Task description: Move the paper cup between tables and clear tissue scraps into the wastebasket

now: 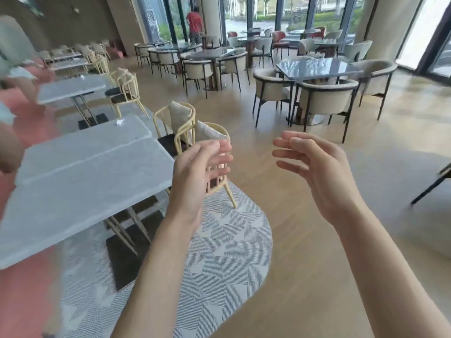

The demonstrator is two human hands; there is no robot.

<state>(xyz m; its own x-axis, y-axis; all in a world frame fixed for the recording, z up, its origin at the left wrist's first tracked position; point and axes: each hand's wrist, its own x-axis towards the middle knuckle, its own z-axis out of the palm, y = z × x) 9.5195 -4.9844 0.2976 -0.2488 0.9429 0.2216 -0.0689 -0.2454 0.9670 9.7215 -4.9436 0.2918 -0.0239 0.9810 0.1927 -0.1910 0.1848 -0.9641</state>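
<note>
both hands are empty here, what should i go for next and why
Probably step left and reach the left hand toward the tissue scrap on the grey table. Both it and the right hand hang open holding nothing, and no paper cup is plainly visible.

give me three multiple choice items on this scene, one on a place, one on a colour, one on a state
1. Where does the tissue scrap lie?
A. on the grey table's far end
B. on the carpet
C. on a chair seat

2. What colour is the frame of the chair nearest that table?
A. black
B. pale yellow
C. red

3. What are the hands doing?
A. both grip a cup
B. the left pinches a tissue
C. both are open and hold nothing

Answers:
1 A, the white scrap sits on the tabletop near its far edge.
2 B, its rails are pale yellow.
3 C, the left hand and right hand are raised with loose fingers, nothing in them.
</note>
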